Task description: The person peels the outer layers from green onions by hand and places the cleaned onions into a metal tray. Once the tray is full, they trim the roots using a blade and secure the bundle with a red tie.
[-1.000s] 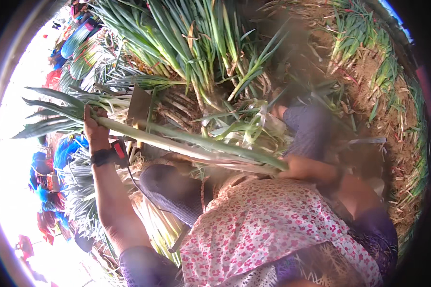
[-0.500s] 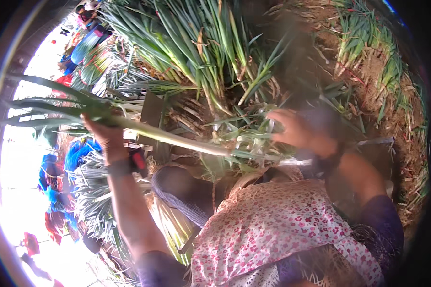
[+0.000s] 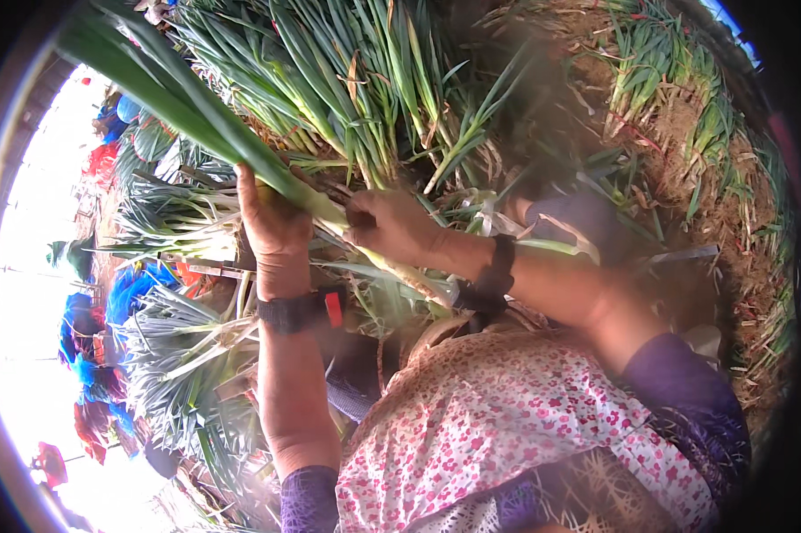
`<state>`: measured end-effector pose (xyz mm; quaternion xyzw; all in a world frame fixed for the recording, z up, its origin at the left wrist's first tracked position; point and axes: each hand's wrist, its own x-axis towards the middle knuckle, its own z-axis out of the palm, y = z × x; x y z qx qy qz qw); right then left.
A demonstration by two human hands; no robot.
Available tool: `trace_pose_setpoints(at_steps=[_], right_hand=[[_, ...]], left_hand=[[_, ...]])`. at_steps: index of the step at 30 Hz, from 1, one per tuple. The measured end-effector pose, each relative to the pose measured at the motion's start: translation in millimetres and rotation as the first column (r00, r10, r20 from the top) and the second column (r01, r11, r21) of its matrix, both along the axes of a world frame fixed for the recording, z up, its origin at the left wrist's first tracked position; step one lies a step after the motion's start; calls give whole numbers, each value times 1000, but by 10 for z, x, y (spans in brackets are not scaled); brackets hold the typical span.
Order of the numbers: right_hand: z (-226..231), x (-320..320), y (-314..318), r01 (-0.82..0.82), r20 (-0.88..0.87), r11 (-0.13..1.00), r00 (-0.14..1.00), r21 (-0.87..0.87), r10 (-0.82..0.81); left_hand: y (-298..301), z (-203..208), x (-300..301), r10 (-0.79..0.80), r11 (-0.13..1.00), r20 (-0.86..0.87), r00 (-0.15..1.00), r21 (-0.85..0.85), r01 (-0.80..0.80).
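A long green onion [image 3: 201,120] slants across the view, its dark leaves pointing to the far left and its pale root end near my lap. My left hand [image 3: 274,218] is wrapped round it where the leaves meet the stalk. Against the stalk just below, my right hand [image 3: 392,229] is closed, with its fingers curled in; whether it pinches the whole stalk or only an outer layer is hidden. Peeled leaves and scraps [image 3: 480,218] lie beyond my right wrist.
A large heap of green onions [image 3: 329,89] fills the far side. More bunches [image 3: 183,355] lie at the left, near blue netting [image 3: 138,293]. Further onions [image 3: 676,98] lie on the soil at the right. A floral apron [image 3: 489,409] covers my lap.
My left hand has moved right and tilted the onion's leaves upward. My right hand has come left from the scraps and closed at the stalk.
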<state>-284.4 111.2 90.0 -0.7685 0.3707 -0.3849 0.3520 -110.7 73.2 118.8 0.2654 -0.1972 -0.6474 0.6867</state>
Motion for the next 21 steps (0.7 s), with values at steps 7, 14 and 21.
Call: trace_pose_setpoints(at_steps=[7,14,21], right_hand=[[-66,-135,107,-50,107,996,993,69,42],[-233,-235,193,-283,350,958,904,56,246],[-141,-484,376,-437,377,675,893,595,246]], left_hand=[[34,-153,-82,-29,1000,142,989,-5,30],[148,-278,-53,-216,970,269,939,-51,237],[-320,-285,868,167,979,277,946,67,-192]])
